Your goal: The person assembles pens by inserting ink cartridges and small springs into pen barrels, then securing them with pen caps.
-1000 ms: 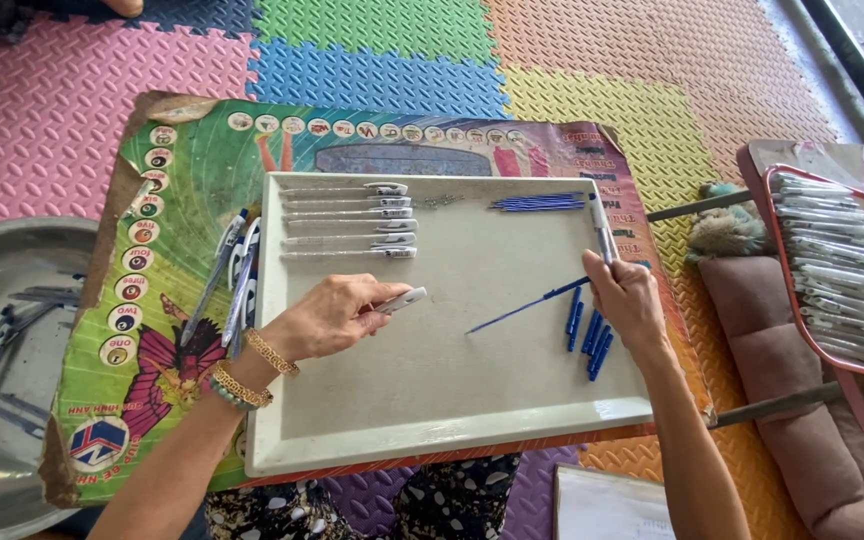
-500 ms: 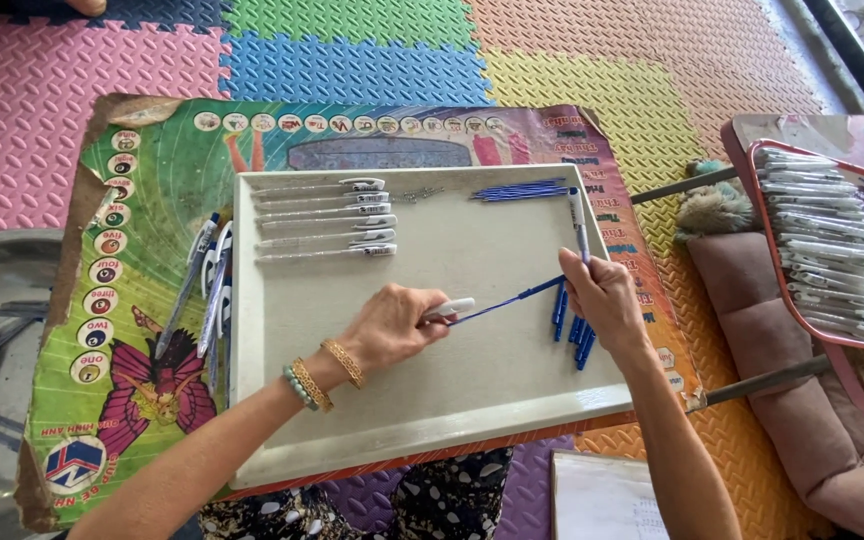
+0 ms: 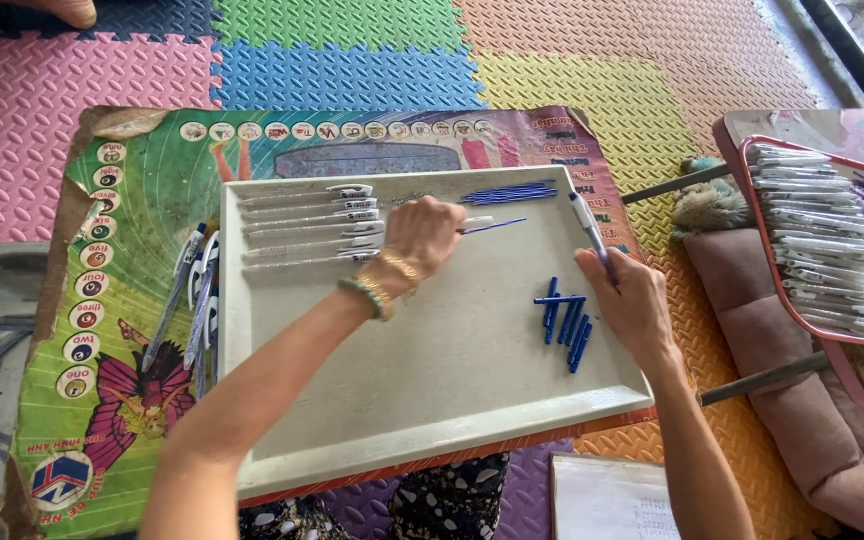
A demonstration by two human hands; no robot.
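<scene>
The person is putting ballpoint pens together on a shallow white tray (image 3: 432, 420), and that tray is the handy landmark for everything else.

Closest in, at the tray's right side, the right hand (image 3: 632, 300) is gripping a white pen barrel (image 3: 586, 222) that's sticking up and away, fingers curled snug around it. Just left of that hand a little heap of blue caps (image 3: 567, 320) is lying on the tray floor.

Further up the tray, the left hand (image 3: 422, 235) is pinching a thin blue refill (image 3: 492, 226) between closed fingertips, with the tip pointing right toward the barrel. To do this bit well she's probably wanting to keep the refill lined up straight with the barrel's opening and not bend it.

Along the tray's far left a row of white pens (image 3: 307, 225) is sitting in neat parallel lines, and at the far edge there's a bundle of spare blue refills (image 3: 510, 192).

Off to the tray's right, a red-rimmed tray (image 3: 802, 330) is holding a stack of white barrels (image 3: 812, 240).
</scene>
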